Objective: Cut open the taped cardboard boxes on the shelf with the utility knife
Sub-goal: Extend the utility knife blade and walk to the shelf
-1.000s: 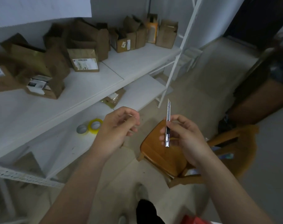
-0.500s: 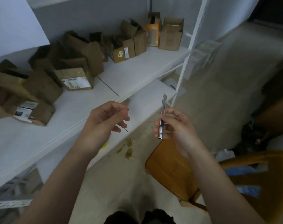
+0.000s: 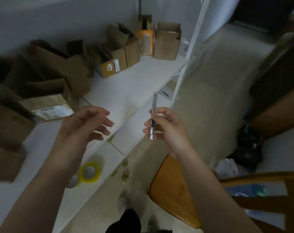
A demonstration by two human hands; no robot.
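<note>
My right hand (image 3: 166, 126) grips a slim silver utility knife (image 3: 153, 113) upright, its tip pointing up, out in front of the white shelf (image 3: 131, 84). My left hand (image 3: 85, 125) hovers beside it with loose, spread fingers and holds nothing. Several brown cardboard boxes stand on the shelf. A taped box with a white label (image 3: 49, 107) lies nearest, just left of my left hand. Open-flapped boxes (image 3: 112, 59) line the back wall, and another box (image 3: 166, 41) stands at the shelf's right end.
A lower shelf board (image 3: 99, 182) carries a yellow tape roll (image 3: 90, 172). The shelf's white upright post (image 3: 190, 46) rises at right. A wooden chair (image 3: 178, 190) stands close under my right arm. Dark bags (image 3: 248, 148) lie on the floor at right.
My left hand's fingers have spread apart and opened. The view has shifted closer to the shelf. My right hand keeps the knife upright.
</note>
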